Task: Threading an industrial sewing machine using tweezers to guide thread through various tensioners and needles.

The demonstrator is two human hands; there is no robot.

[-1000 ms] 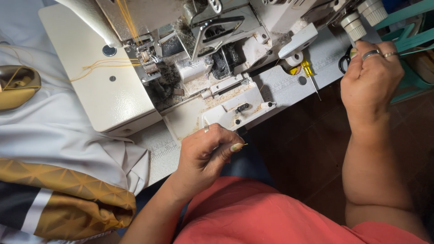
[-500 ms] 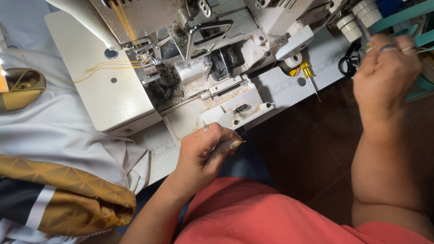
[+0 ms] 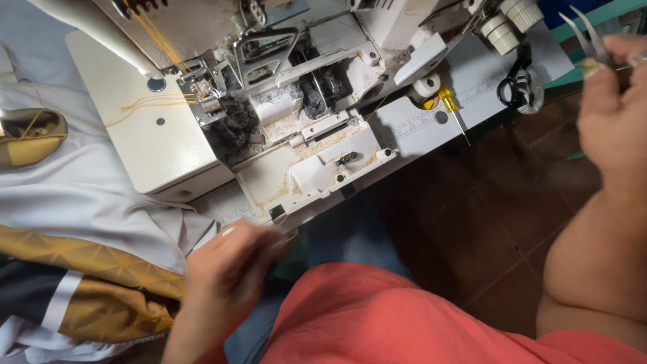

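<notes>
serger [image 3: 290, 114] front cover hanging open, lint everywhere | right hand [image 3: 617, 101] pinching tweezers [image 3: 585, 30] | left hand [image 3: 232, 269] blurred, grip unclear | yellow thread [image 3: 145, 104] looks loose, rethreading undone

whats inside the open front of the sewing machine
Inside the sewing machine the open front shows dark metal parts, grey lint and dusty residue. Yellow thread runs in from the left. Deeper parts are hidden by the housing.

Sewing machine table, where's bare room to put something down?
Free: the flat cream bed left of the needle, crossed only by yellow thread, and the grey table strip between the screwdriver and the open looper cover. Crowded: scissors at right, fabric at left.
</notes>
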